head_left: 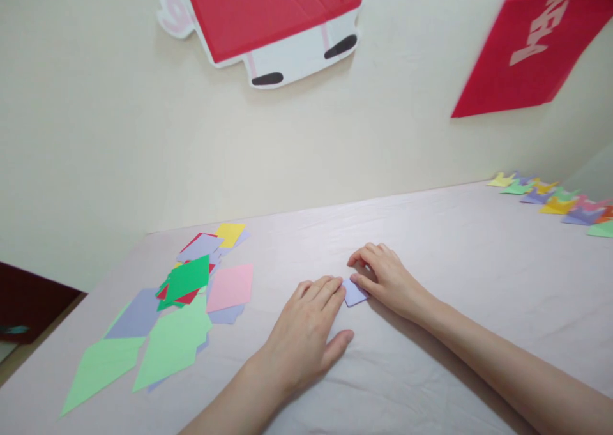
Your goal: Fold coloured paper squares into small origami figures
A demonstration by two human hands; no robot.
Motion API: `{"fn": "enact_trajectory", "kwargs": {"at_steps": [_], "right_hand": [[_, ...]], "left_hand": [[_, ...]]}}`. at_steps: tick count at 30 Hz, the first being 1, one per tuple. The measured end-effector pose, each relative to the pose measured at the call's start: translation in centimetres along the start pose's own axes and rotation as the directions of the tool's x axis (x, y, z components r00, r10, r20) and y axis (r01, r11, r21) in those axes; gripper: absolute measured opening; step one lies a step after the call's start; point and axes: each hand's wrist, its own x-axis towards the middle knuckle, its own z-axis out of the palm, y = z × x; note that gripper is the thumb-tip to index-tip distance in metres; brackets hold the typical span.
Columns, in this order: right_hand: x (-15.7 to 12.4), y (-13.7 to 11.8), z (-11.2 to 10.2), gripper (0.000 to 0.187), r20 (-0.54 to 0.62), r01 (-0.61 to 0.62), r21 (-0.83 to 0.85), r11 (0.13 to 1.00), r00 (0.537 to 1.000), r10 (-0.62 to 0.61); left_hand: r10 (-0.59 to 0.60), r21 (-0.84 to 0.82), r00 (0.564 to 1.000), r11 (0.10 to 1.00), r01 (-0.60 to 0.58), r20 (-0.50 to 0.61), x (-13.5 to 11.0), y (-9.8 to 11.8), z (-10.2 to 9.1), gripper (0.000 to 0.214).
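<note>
A small folded piece of lilac paper (355, 292) lies flat on the pale tabletop between my hands. My left hand (311, 320) rests palm down with its fingers stretched out, the fingertips at the paper's left edge and the thumb spread away. At the other side, my right hand (383, 277) touches the paper's upper right part with its thumb. The fingers of that hand are curved and stand apart from the thumb, with a gap between them. Part of the paper is hidden under the fingers.
Several loose sheets lie on the table at left: green paper (189, 278), pink paper (230, 287) and light green paper (175, 342). Folded paper pieces (558, 205) line the far right. Behind the table (407, 371) rises a wall with red decorations (278, 13).
</note>
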Motion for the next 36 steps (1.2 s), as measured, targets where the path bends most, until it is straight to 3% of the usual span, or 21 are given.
{"fn": "enact_trajectory", "kwargs": {"at_steps": [6, 11, 14, 18, 23, 27, 28, 31, 36], "right_hand": [[-0.4, -0.3, 0.1, 0.015, -0.007, 0.026, -0.099, 0.995, 1.0, -0.027], [-0.7, 0.0, 0.5, 0.027, -0.053, 0.042, -0.17, 0.984, 0.997, -0.052], [-0.7, 0.2, 0.5, 0.031, -0.051, 0.04, -0.18, 0.983, 0.997, -0.05], [-1.1, 0.2, 0.5, 0.041, -0.043, 0.014, -0.188, 0.982, 0.999, -0.023], [-2.6, -1.2, 0.5, 0.062, -0.012, 0.012, -0.145, 0.989, 1.0, -0.014], [-3.3, -1.7, -0.5, 0.077, 0.098, 0.041, -0.013, 0.999, 0.994, -0.04], [-3.2, -1.4, -1.0, 0.073, 0.143, 0.057, 0.045, 0.997, 0.988, -0.063], [-2.4, 0.2, -2.8, 0.036, 0.25, 0.114, 0.242, 0.963, 0.952, -0.175], [-1.5, 1.7, -3.7, 0.022, 0.277, 0.242, 0.296, 0.924, 0.904, -0.326]], "left_hand": [[0.02, 0.08, 1.0, 0.997, -0.02, -0.004, -0.2, 0.6, 0.0, 0.048], [0.106, -0.027, 0.994, 0.994, -0.105, 0.022, 0.1, 0.3, -0.4, 0.039], [0.084, -0.094, 0.996, 0.992, -0.083, 0.009, 0.3, 0.2, -0.7, 0.032], [0.018, -0.171, 0.999, 0.985, -0.023, -0.032, 0.2, 0.3, -0.8, 0.043], [0.007, -0.181, 0.999, 0.983, -0.015, -0.048, 0.0, 0.4, -0.7, 0.05], [0.06, -0.134, 0.998, 0.989, -0.057, 0.013, 0.0, 0.2, -0.8, 0.045], [0.074, -0.119, 0.997, 0.99, -0.07, 0.028, 0.0, 0.2, -0.9, 0.043], [0.105, -0.095, 0.992, 0.991, -0.099, 0.064, -0.3, 0.0, -1.0, 0.043], [0.126, -0.112, 0.987, 0.987, -0.115, 0.103, -0.9, -0.1, -1.2, 0.048]]}}
